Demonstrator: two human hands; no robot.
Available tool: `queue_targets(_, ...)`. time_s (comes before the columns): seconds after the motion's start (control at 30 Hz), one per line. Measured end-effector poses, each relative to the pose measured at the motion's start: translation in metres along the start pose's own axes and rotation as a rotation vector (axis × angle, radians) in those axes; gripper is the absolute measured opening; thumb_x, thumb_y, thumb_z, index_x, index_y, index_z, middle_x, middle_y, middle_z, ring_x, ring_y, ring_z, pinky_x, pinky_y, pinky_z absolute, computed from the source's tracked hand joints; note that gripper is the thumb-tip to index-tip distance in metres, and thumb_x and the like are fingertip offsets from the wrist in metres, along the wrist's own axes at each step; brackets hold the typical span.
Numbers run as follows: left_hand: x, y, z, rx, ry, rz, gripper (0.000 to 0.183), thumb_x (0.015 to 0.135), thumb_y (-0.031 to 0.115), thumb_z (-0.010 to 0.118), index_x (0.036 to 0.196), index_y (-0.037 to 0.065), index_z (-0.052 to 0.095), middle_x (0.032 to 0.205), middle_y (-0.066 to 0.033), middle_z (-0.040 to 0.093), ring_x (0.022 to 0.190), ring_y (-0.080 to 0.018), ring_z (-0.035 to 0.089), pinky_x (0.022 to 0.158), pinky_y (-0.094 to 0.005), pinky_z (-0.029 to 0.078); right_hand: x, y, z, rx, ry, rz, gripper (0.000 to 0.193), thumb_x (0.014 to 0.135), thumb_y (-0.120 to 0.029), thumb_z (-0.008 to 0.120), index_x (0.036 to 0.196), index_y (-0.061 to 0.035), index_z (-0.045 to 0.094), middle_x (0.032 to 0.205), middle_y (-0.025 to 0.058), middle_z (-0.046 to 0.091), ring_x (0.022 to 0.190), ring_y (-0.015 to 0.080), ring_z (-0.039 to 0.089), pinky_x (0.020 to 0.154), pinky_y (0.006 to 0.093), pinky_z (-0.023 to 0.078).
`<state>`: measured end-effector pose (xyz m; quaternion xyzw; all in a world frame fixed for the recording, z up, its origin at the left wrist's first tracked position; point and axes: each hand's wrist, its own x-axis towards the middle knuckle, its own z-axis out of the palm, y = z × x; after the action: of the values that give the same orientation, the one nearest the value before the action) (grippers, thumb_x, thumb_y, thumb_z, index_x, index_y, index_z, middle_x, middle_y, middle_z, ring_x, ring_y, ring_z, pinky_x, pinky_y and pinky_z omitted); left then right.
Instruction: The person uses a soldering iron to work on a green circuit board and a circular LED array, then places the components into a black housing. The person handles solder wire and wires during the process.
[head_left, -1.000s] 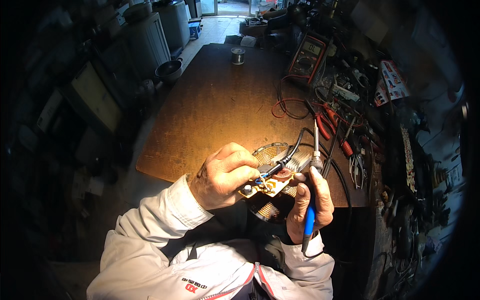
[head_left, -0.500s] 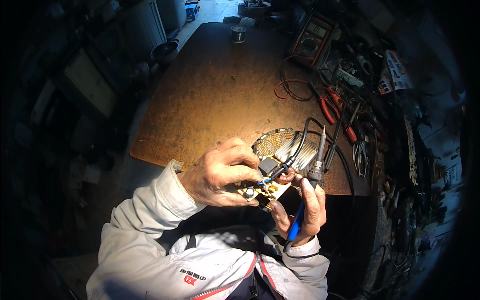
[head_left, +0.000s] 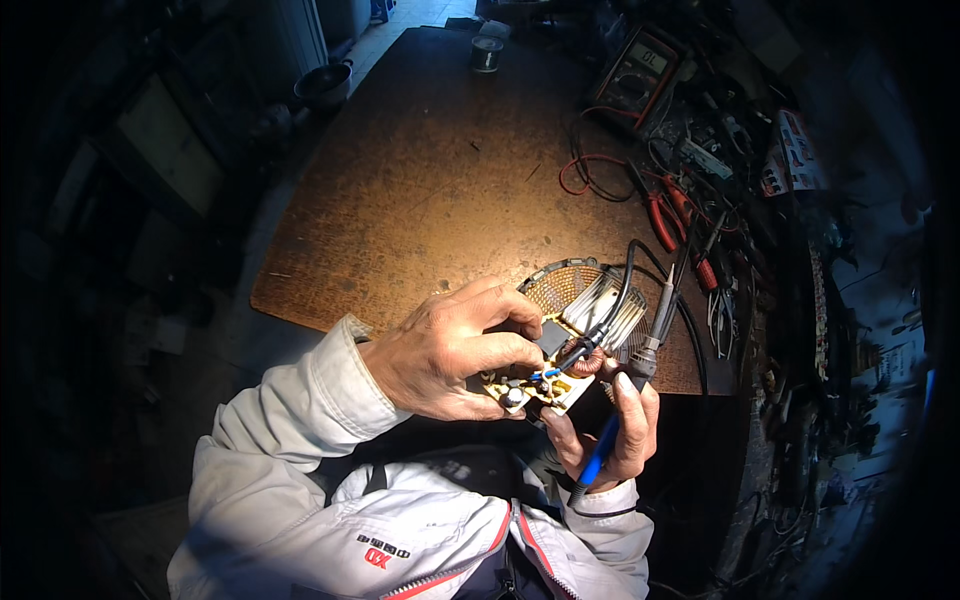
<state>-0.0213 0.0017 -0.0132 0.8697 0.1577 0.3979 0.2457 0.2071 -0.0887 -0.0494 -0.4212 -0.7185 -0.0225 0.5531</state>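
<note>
A cream circuit board [head_left: 578, 388] is held between my two hands above the table's near edge. My left hand [head_left: 445, 350] grips its left side, fingertips close to the blue and white wires [head_left: 545, 375]. On the board are a copper-wound coil [head_left: 588, 363], a finned metal heat sink [head_left: 625, 325] and a small round capacitor [head_left: 513, 397]. A black cable [head_left: 628, 275] loops over it. My right hand [head_left: 630, 430] is closed around a blue-handled soldering iron [head_left: 598, 462], tip pointing up and away from the board; its fingers also touch the board's right side.
Beyond the board lies a round mesh grille [head_left: 560, 285] on the brown table [head_left: 400, 210]. A multimeter [head_left: 640, 75] with leads, red-handled pliers [head_left: 662, 222] and cluttered tools line the right side. A solder spool [head_left: 487, 53] stands at the far end.
The view has shifted slightly. Both hands and the board sit a little farther right and lower in the picture; the grips look the same.
</note>
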Motion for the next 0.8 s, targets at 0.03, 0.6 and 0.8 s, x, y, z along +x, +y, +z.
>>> queue_targets(0.03, 0.002, 0.001, -0.001, -0.006, -0.015, -0.007, 0.046, 0.066, 0.021, 0.092, 0.105, 0.005, 0.075, 0.110, -0.0120, 0.063, 0.095, -0.0275, 0.064, 0.079, -0.0378, 0.052, 0.001, -0.001, 0.000, -0.003, -0.003, -0.001, 0.073, 0.074, -0.024, 0.096, 0.133, -0.0035, 0.057, 0.113, 0.0246, 0.066, 0.099, 0.0362, 0.073, 0.080, 0.0402, 0.062)
queue_targets(0.6, 0.003, -0.006, -0.007, -0.108, -0.140, -0.045, 0.043, 0.072, 0.012, 0.091, 0.112, 0.009, 0.078, 0.113, -0.0116, 0.062, 0.099, -0.0267, 0.061, 0.083, -0.0381, 0.050, 0.005, 0.002, -0.001, 0.062, -0.033, -0.019, 0.072, 0.078, -0.025, 0.093, 0.135, -0.0007, 0.056, 0.119, 0.0228, 0.066, 0.103, 0.0329, 0.072, 0.086, 0.0403, 0.061)
queue_targets(0.8, 0.003, -0.007, -0.011, -0.109, -0.169, -0.020, 0.047, 0.072, 0.011, 0.088, 0.117, 0.011, 0.076, 0.115, -0.0103, 0.062, 0.099, -0.0266, 0.060, 0.084, -0.0380, 0.049, 0.004, 0.004, 0.003, 0.091, -0.009, -0.005, 0.068, 0.080, -0.021, 0.092, 0.134, -0.0013, 0.057, 0.118, 0.0213, 0.065, 0.104, 0.0326, 0.072, 0.087, 0.0410, 0.062)
